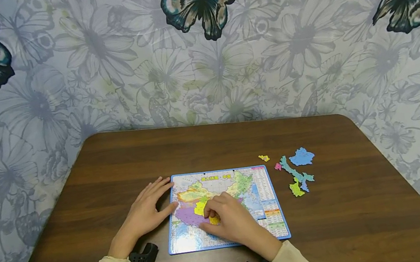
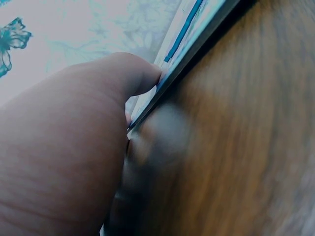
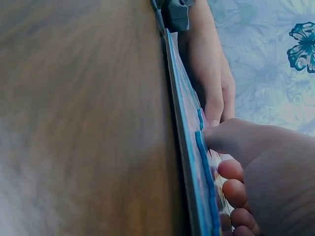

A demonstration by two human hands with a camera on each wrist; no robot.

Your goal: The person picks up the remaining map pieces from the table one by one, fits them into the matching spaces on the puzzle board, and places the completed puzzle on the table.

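A map puzzle board (image 1: 228, 242) with a blue rim lies flat on the table, partly filled with coloured pieces such as a purple piece (image 1: 187, 215) and a yellow piece (image 1: 199, 207). Over its middle, my right hand (image 1: 231, 218) has curled fingers and pinches a small yellow puzzle piece (image 1: 215, 220) low against the board. My left hand (image 1: 144, 211) rests at the board's left edge, fingers extended, thumb on the surface. In the right wrist view the right thumb (image 3: 229, 140) and curled fingertips meet the board; the piece itself is hidden there.
Loose puzzle pieces lie right of the board: a blue one (image 1: 301, 156), a teal one (image 1: 289, 168), a green one (image 1: 296, 188) and a small pink one (image 1: 278, 166). A small yellow piece (image 1: 264, 158) sits beyond the top right corner. Behind the wooden table (image 1: 211, 142) hangs butterfly-patterned cloth (image 1: 123, 71).
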